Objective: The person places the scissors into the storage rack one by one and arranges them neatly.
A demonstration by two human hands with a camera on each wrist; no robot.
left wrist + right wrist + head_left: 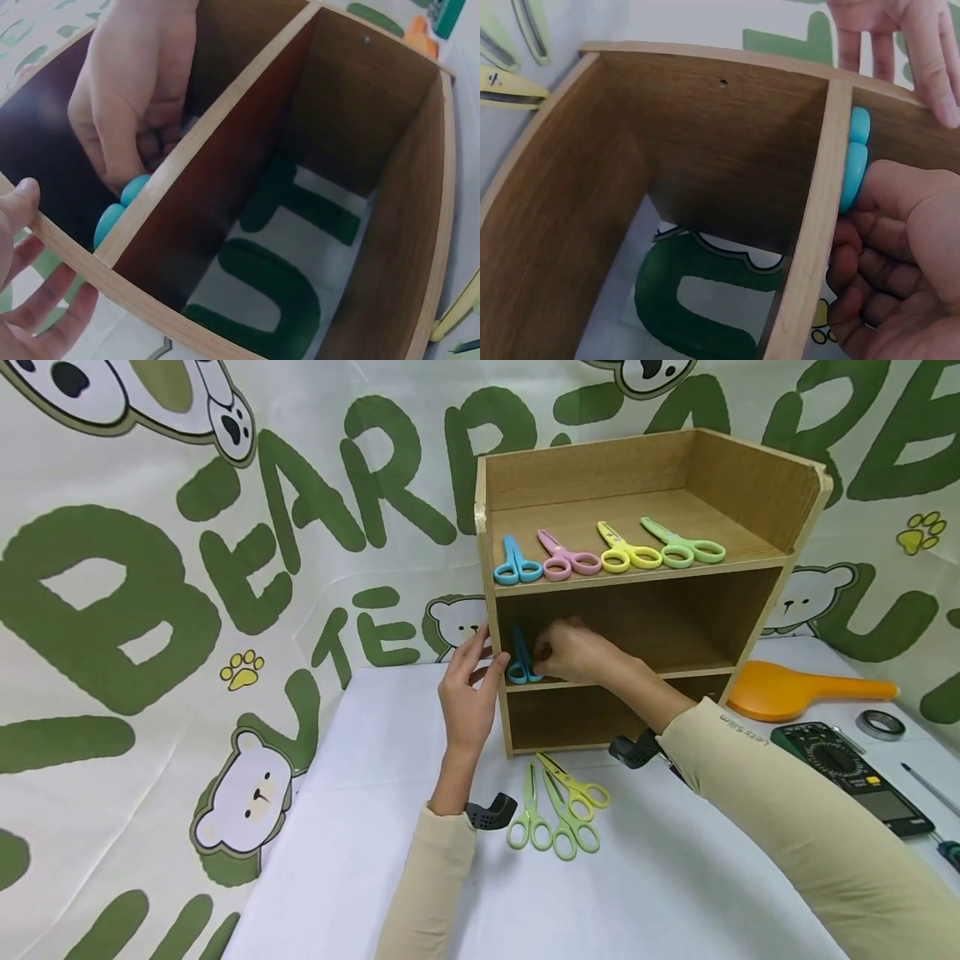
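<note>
blue scissors (521, 654) were apparently being shelved
right grip (576, 652) touched them, pinch unclear; leftward, left grip (468, 693) spread at cabinet (645, 610) edge; withdrawal likely needed next

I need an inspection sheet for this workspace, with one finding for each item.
Surface: white table.
Job's things: brown wooden three-level shelf; on top, blue scissors, pink scissors, yellow scissors, light green scissors; in the middle level, a second blue pair; on the table, a second yellow pair and two more light green pairs.
Clutter: orange paddle-shaped object, black-and-green multimeter, dark ring-shaped roll, thin metal rod.
Grippers: left hand touches the shelf's left side; right hand touches the second blue pair's handle, whether pinching is unclear.
Cables: nothing seen.
Surroundings: white backdrop with green lettering and cartoon bears.
</note>
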